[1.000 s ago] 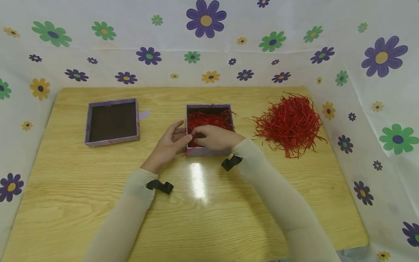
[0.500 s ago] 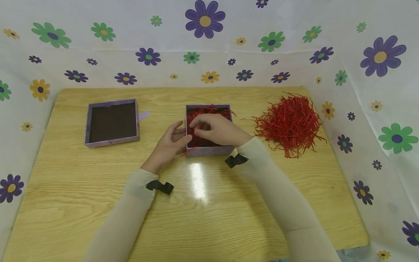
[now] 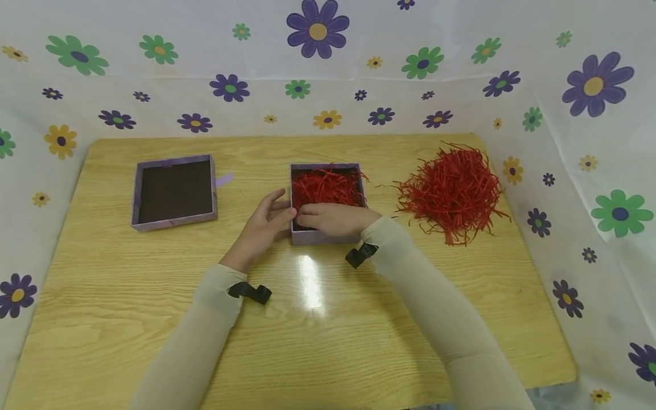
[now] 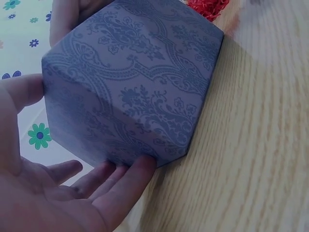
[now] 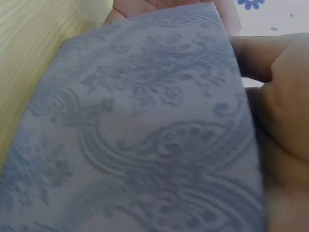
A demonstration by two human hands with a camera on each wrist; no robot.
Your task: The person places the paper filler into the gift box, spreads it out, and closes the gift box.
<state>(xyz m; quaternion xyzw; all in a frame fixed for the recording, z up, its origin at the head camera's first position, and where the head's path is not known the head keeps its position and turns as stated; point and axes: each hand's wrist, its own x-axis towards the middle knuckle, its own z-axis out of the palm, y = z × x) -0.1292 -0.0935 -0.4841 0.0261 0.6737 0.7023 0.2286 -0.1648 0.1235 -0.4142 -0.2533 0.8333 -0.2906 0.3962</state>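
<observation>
A purple patterned box (image 3: 328, 237) stands mid-table, with red shredded paper (image 3: 328, 187) inside, mostly toward its back. My left hand (image 3: 261, 230) is at its left side. In the left wrist view, the fingertips (image 4: 145, 166) touch the patterned side wall (image 4: 120, 106) low down, and the thumb (image 4: 29, 92) meets the rim. My right hand (image 3: 335, 219) reaches over the front wall into the box, fingers pointing left near the front left corner. The front wall (image 5: 154, 130) hides part of that hand in the right wrist view.
A loose heap of red shredded paper (image 3: 453, 193) lies to the right on the wooden table (image 3: 287, 353). At the left is a shallow purple tray-like lid (image 3: 174, 223) with a dark inside, and a small purple strip (image 3: 224, 180) beside it. A flowered cloth (image 3: 195, 74) encloses the table.
My right hand rose toward the middle of the box, then came back down to its front left. The red strand hanging over the front left corner no longer shows. My left hand stays nearly still.
</observation>
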